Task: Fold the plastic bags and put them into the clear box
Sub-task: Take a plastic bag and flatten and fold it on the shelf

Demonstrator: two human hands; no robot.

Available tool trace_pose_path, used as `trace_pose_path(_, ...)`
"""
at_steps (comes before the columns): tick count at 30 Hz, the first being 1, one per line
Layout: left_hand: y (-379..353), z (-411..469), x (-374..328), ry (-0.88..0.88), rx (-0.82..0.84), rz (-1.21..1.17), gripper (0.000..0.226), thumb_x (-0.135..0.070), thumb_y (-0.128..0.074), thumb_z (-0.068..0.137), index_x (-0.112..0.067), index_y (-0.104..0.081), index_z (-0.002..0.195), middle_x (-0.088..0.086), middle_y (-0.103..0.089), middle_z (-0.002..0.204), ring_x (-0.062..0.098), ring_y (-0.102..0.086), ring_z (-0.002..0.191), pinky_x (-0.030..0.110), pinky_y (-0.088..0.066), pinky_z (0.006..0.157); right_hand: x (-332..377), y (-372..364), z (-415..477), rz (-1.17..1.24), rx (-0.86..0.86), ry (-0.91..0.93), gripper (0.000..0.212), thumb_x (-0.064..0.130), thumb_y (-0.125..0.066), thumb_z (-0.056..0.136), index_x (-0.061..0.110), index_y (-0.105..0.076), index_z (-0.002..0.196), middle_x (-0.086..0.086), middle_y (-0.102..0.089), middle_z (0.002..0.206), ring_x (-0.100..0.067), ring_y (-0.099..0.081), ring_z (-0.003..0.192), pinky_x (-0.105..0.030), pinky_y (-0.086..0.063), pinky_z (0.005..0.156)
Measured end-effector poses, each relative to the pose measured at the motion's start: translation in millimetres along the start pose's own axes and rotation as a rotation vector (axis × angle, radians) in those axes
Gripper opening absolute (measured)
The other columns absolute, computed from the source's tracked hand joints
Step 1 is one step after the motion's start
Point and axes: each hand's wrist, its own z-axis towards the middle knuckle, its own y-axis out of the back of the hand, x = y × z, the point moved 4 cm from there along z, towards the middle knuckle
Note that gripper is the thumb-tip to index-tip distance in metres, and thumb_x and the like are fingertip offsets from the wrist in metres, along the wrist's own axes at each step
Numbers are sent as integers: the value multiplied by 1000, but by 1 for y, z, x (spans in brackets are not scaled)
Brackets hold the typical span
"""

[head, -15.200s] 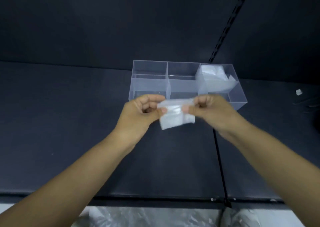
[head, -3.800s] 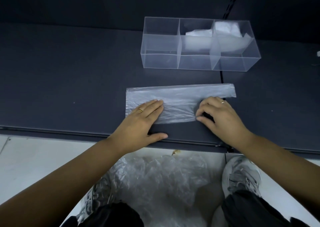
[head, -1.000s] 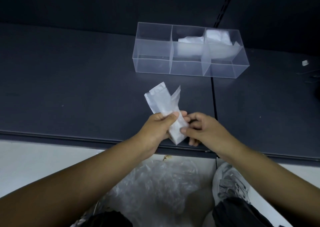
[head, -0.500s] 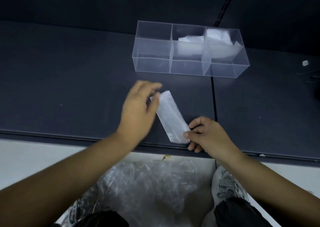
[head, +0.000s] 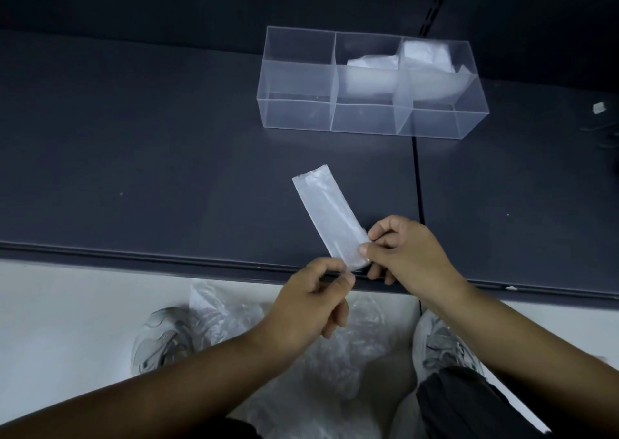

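Noting left hand [head: 313,299] now back pinching the folded bag [head: 330,218] strip's near end beside the right hand [head: 407,257], I judge another fold before the clear box [head: 365,117].

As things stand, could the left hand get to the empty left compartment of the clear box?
Probably yes. The left hand sits at the table's near edge by the folded bag strip, and only bare dark table lies between it and the clear box, whose top is open. Whether the arm can stretch that far is a guess.
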Motion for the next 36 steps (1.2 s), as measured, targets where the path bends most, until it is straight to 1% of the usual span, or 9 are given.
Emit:
trace_pose_path(4,11,-2,9,-30,-28,141,9,-20,-52,97,-18,-61,96,-1,-59,54,10,-46,43,19,-37,45,-2,-1,2,-12,-6,-3,14,6,-68,84,7,-55,90,0,-66,56,-13,-62,47,-21,-43,40)
trace_pose_path(7,18,-7,-8,-486,-183,557,9,-28,-57,91,-25,-61,97,-10,-61,81,3,-54,72,19,-45,70,-2,-1,1,-17,-7,-9,15,7,-69,84,7,-56,90,0,-66,57,-14,-63,47,-21,-43,39)
trace_pose_path(10,1,-3,-20,-891,-165,1113,50,-39,-63,82,-13,-57,125,2,-55,128,15,-50,117,24,-36,105,0,-1,0,-13,6,-13,14,10,-69,84,9,-57,91,-1,-68,60,-13,-63,48,-20,-43,40)
trace_pose_path(14,0,12,-13,-848,-142,1291,72,-37,-82,71,-1,-57,128,13,-58,131,26,-55,122,39,-44,104,2,3,-1,10,58,-85,18,20,-70,86,13,-56,95,2,-67,58,-10,-60,45,-18,-40,40)
trace_pose_path(20,12,10,-15,-987,-280,1147,36,-28,-63,85,-5,-70,112,8,-70,112,21,-67,104,34,-53,91,12,16,-8,244,135,-195,12,14,-64,89,9,-59,98,-1,-67,70,-12,-58,47,-20,-38,42)
trace_pose_path(25,25,11,-33,-913,-230,875,23,-23,-53,95,-26,-67,114,-6,-68,82,7,-58,63,19,-49,58,44,31,-7,-279,228,292,68,16,-80,74,44,-48,127,28,-48,122,0,-57,79,-17,-49,70)
trace_pose_path(28,35,22,-37,-782,-225,787,17,-31,-47,98,-27,-64,97,-3,-42,55,10,-39,49,21,-32,49,50,18,4,-412,436,451,74,7,-80,73,36,-50,133,27,-37,141,-5,-55,92,-17,-47,77)
trace_pose_path(33,45,43,-38,-532,-208,544,36,-32,-45,101,-7,-59,79,11,-53,62,23,-53,59,35,-50,59,41,-1,31,-185,299,334,9,7,-71,84,11,-69,91,4,-69,79,-3,-58,66,-22,-50,67)
trace_pose_path(36,52,58,-39,-291,-217,179,32,-22,-47,101,0,-62,83,11,-62,70,19,-65,66,30,-58,60,36,-6,44,-144,152,252,8,13,-70,86,8,-66,81,-1,-68,68,0,-49,48,-14,-44,53)
